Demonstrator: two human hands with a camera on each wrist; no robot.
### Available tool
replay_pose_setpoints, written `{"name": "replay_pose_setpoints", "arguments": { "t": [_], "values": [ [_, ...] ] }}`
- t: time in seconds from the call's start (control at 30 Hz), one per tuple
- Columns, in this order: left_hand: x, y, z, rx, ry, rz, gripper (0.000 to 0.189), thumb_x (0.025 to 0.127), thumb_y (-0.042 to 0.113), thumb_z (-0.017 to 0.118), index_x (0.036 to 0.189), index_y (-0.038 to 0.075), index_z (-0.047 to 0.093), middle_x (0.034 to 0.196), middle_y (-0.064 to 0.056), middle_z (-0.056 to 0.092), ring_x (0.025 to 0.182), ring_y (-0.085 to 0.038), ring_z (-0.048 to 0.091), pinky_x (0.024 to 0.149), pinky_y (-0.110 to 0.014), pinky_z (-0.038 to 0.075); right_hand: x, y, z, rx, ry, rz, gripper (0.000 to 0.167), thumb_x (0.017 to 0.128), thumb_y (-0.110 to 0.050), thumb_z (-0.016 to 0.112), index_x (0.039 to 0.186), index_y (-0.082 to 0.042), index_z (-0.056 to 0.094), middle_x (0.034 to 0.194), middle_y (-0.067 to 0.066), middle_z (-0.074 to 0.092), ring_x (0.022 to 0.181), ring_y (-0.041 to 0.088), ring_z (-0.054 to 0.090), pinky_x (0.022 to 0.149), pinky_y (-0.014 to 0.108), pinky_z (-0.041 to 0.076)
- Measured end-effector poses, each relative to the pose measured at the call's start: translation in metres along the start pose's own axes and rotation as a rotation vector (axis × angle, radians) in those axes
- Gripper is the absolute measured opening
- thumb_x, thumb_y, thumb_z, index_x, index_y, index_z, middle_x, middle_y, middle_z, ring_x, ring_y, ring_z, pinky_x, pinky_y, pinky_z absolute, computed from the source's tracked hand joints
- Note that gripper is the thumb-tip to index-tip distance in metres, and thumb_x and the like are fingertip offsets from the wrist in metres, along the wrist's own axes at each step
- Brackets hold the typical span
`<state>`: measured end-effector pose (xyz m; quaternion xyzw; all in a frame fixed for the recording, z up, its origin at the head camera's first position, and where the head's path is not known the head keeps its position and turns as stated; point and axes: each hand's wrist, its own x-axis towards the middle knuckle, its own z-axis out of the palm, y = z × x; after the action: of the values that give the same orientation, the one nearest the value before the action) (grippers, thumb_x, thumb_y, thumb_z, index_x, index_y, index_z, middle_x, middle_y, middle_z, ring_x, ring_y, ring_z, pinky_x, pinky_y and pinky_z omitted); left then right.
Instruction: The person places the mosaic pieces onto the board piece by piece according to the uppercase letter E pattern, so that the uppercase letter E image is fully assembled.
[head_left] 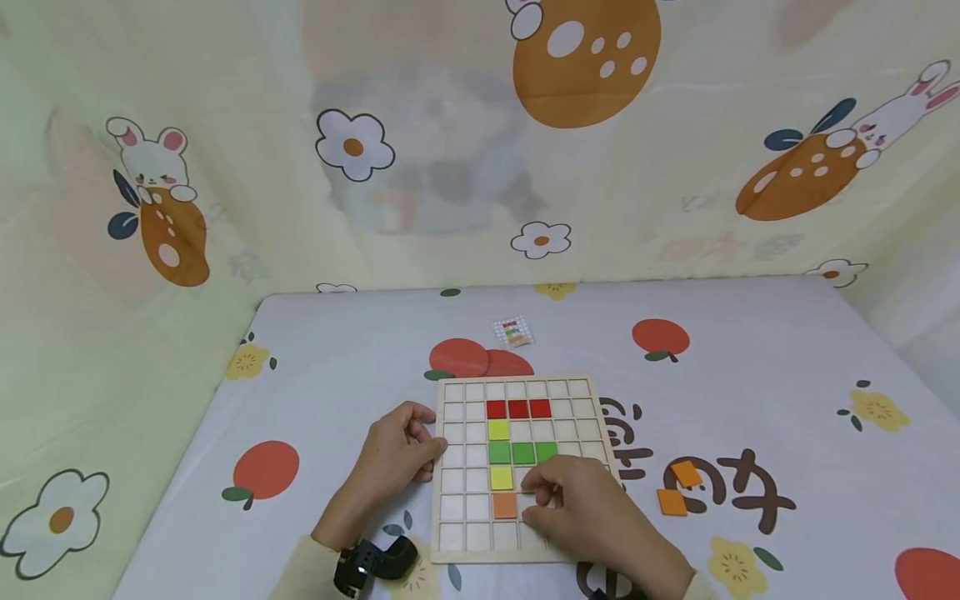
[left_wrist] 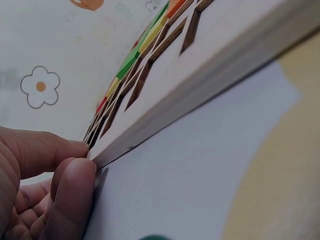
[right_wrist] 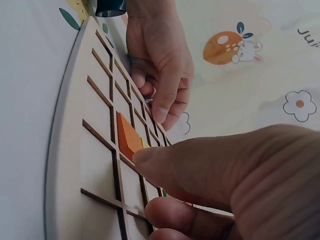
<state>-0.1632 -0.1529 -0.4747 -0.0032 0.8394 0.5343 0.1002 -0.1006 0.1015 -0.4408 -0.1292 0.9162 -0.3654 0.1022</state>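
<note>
A wooden grid board (head_left: 477,534) lies flat on the table. On it are three red tiles (head_left: 518,409) in a row, a yellow tile (head_left: 498,430), three green tiles (head_left: 522,452), another yellow tile (head_left: 501,478) and an orange tile (head_left: 505,506). My left hand (head_left: 393,452) holds the board's left edge between thumb and fingertip. Over the board's lower right my right hand (head_left: 587,510) hovers close, thumb and fingers apart with nothing seen between them. In the right wrist view, its thumb tip is right at the corner of the orange tile (right_wrist: 129,136).
Two loose orange tiles (head_left: 672,502) lie on the table right of the board. Behind the board is a small pattern card (head_left: 513,332) showing a coloured grid. A printed cloth curtain (head_left: 442,250) stands along the back and sides of the table.
</note>
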Motion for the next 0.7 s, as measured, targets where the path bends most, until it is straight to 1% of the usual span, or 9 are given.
{"name": "replay_pose_setpoints", "arguments": {
  "t": [0.13, 0.27, 0.37, 0.43, 0.53, 0.7],
  "values": [
    [0.0, 0.001, 0.0, 0.001, 0.004, 0.001, 0.03, 0.092, 0.004, 0.075, 0.119, 0.003, 0.06, 0.083, -0.008, 0.058, 0.053, -0.013, 0.06, 0.05, -0.022, 0.054, 0.0, 0.003, -0.001, -0.012, -0.038, -0.035, 0.01, 0.083, -0.015, 0.084, 0.091, -0.02, 0.081, 0.075, -0.013, 0.056, 0.069, 0.006, 0.051, 0.059, 0.022, 0.045],
    [-0.001, 0.001, 0.0, 0.0, 0.004, 0.007, 0.03, 0.093, 0.004, 0.075, 0.119, 0.003, 0.06, 0.083, -0.008, 0.058, 0.053, -0.013, 0.06, 0.05, -0.022, 0.054, -0.002, 0.004, -0.001, -0.007, -0.086, -0.046, 0.014, 0.085, -0.014, 0.08, 0.097, -0.02, 0.083, 0.077, -0.012, 0.056, 0.068, 0.008, 0.05, 0.056, 0.023, 0.042],
    [0.0, 0.001, 0.0, 0.0, 0.003, 0.01, 0.03, 0.093, 0.004, 0.075, 0.119, 0.003, 0.06, 0.082, -0.008, 0.058, 0.053, -0.013, 0.06, 0.05, -0.021, 0.054, -0.003, 0.005, -0.003, -0.028, -0.089, -0.053, 0.019, 0.086, -0.014, 0.079, 0.103, -0.021, 0.083, 0.078, -0.011, 0.054, 0.069, 0.008, 0.048, 0.055, 0.023, 0.04],
    [0.0, 0.001, 0.0, -0.001, 0.004, 0.009, 0.03, 0.093, 0.004, 0.075, 0.119, 0.003, 0.06, 0.082, -0.008, 0.058, 0.053, -0.013, 0.06, 0.05, -0.022, 0.054, -0.005, 0.005, -0.005, -0.055, -0.07, -0.05, 0.021, 0.086, -0.017, 0.08, 0.105, -0.023, 0.082, 0.079, -0.01, 0.052, 0.071, 0.008, 0.048, 0.057, 0.023, 0.04],
    [0.0, 0.001, 0.0, 0.0, 0.005, 0.008, 0.03, 0.093, 0.005, 0.075, 0.119, 0.003, 0.06, 0.082, -0.008, 0.058, 0.053, -0.013, 0.06, 0.05, -0.022, 0.054, -0.008, 0.006, -0.011, -0.076, -0.033, -0.016, 0.023, 0.084, -0.019, 0.083, 0.106, -0.024, 0.08, 0.08, -0.008, 0.052, 0.074, 0.01, 0.048, 0.059, 0.023, 0.04],
    [0.0, -0.001, 0.0, -0.001, 0.007, 0.014, 0.031, 0.092, 0.004, 0.075, 0.119, 0.003, 0.06, 0.083, -0.008, 0.058, 0.053, -0.013, 0.061, 0.05, -0.022, 0.055, -0.014, 0.017, -0.027, -0.074, 0.03, 0.096, 0.029, 0.081, -0.017, 0.086, 0.11, -0.021, 0.08, 0.085, -0.006, 0.055, 0.072, 0.012, 0.05, 0.058, 0.024, 0.042]
  ]
}}
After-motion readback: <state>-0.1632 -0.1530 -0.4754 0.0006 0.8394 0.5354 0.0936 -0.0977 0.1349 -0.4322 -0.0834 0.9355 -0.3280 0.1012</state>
